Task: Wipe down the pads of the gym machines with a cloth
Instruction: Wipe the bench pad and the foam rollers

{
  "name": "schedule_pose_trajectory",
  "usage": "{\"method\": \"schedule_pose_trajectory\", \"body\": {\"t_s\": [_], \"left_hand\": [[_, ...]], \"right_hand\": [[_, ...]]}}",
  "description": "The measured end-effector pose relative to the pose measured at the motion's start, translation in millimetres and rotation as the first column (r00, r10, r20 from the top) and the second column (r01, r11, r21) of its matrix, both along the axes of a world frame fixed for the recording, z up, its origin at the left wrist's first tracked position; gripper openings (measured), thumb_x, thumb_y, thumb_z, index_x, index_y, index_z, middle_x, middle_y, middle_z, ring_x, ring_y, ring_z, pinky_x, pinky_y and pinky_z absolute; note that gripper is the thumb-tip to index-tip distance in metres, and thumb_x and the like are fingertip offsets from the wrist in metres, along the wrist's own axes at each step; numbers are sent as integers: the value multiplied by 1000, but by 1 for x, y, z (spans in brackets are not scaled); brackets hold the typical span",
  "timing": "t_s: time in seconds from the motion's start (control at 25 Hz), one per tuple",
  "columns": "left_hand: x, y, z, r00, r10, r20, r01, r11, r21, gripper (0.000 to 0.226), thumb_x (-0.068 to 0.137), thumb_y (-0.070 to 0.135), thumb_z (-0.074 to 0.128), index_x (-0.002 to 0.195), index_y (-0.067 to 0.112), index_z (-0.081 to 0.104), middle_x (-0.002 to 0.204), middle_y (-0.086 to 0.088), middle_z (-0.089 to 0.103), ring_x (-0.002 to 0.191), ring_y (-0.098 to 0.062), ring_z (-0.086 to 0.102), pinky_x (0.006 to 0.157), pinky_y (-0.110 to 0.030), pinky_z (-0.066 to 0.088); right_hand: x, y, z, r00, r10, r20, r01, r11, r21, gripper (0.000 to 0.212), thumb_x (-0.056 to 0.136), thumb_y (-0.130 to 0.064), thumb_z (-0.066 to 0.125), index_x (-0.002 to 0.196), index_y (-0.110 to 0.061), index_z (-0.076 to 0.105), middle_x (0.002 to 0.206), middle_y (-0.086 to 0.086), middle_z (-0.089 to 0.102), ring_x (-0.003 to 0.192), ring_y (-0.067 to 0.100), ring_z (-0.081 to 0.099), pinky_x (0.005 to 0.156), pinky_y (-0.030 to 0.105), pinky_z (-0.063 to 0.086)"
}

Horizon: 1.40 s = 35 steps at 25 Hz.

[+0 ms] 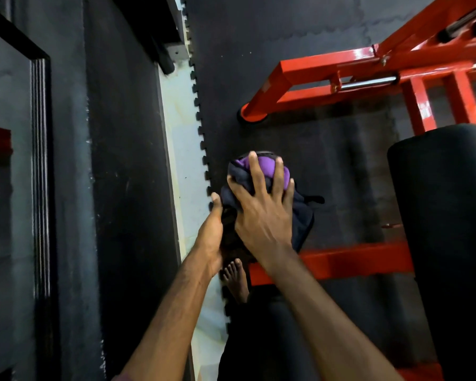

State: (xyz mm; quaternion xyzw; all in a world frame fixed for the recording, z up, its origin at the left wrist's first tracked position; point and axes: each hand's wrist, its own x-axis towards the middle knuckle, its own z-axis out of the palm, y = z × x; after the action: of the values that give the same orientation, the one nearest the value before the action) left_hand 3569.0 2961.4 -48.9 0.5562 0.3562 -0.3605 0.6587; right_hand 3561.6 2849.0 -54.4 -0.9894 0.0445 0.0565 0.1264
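Dark rubber floor mats [300,45] and a red machine frame [349,72] lie below. The cloth [261,171] (purple and dark, bunched) sits over a small rounded pad whose long axis I cannot tell. The right hand [261,215] presses on top, fingers [254,171] spread and curled over it; the left hand [212,232] steadies the near-left side, its fingers hidden.

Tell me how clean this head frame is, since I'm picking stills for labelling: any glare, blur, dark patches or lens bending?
Head view: dim overall, the black pad and dark wall nearly featureless; white glare on the red frame and its chrome rod; straight edges bow from the wide lens; right hand on the cloth fairly sharp, left hand and forearms slightly soft.
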Motion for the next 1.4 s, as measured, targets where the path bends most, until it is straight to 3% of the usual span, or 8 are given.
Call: {"method": "schedule_pose_trajectory", "body": {"t_s": [0.16, 0.28, 0.4, 0.56, 0.76, 1.0, 1.16, 1.4], "left_hand": [[2, 5, 15, 988, -154, 27, 153, 987, 41, 55, 106, 68, 28, 128, 37, 67, 107, 14, 80, 96, -10, 78, 87, -44, 59], [3, 13, 50, 944, -316, 91, 294, 935, 197, 59, 103, 71, 38, 156, 45, 43, 153, 11, 56, 136, -24, 58, 109, -60, 48], [7, 21, 96, 876, -449, 177, 357, 850, 388, 53, 109, 50, 49, 158, 31, 45, 156, 4, 52, 140, -25, 54, 114, -50, 45], [20, 4, 175, 573, -792, 211, 609, 583, 538, 39, 104, 45, 62, 137, 25, 66, 127, -3, 71, 116, -23, 68, 100, -39, 52], [41, -67, 246, 45, -966, 256, 642, 224, 733, 42, 100, 47, 66, 136, 27, 66, 116, 5, 74, 110, -17, 70, 98, -35, 54], [-47, -207, 316, -595, -760, 261, 488, -84, 869, 54, 96, 56, 61, 141, 26, 62, 131, -2, 70, 123, -23, 66, 107, -42, 51], [-173, -270, 329, -777, -558, 293, 466, -195, 863, 71, 82, 69, 50, 136, 27, 66, 124, 1, 75, 116, -22, 71, 100, -41, 55], [-401, -289, 389, -938, -64, 340, 345, -255, 903, 50, 97, 50, 64, 140, 25, 65, 133, 0, 72, 121, -21, 67, 96, -34, 52]], "right_hand": [[50, 4, 8, 992, -31, -120, 29, 999, -19, 55, 89, -50, 68, 142, -37, 59, 174, 1, 18, 158, 49, 4, 118, 77, 16], [67, -14, 36, 979, -93, -184, 119, 983, 138, 58, 92, -28, 64, 149, -31, 53, 171, 2, 24, 156, 45, 13, 119, 70, 24], [36, -43, 75, 974, -70, -214, 130, 952, 276, 60, 91, -22, 56, 150, -26, 53, 167, 6, 31, 151, 46, 25, 116, 62, 37], [-52, -74, 140, 960, -165, -225, 239, 902, 359, 61, 85, -21, 51, 145, -24, 58, 165, 11, 36, 151, 44, 31, 119, 56, 35], [-149, -116, 233, 891, -453, -30, 406, 765, 500, 58, 90, -13, 64, 146, -27, 60, 157, 10, 45, 146, 37, 44, 121, 50, 37], [-331, -157, 307, 506, -838, 203, 723, 541, 430, 59, 91, -10, 75, 147, -23, 60, 161, 9, 41, 139, 36, 46, 119, 47, 39], [-466, -150, 334, 256, -940, 224, 835, 332, 440, 65, 78, -11, 68, 141, -25, 63, 152, 16, 51, 125, 46, 59, 109, 52, 48], [-666, -92, 375, -181, -934, 308, 893, -25, 450, 57, 79, -22, 66, 136, -15, 70, 148, 18, 55, 137, 40, 54, 113, 42, 37]]}}
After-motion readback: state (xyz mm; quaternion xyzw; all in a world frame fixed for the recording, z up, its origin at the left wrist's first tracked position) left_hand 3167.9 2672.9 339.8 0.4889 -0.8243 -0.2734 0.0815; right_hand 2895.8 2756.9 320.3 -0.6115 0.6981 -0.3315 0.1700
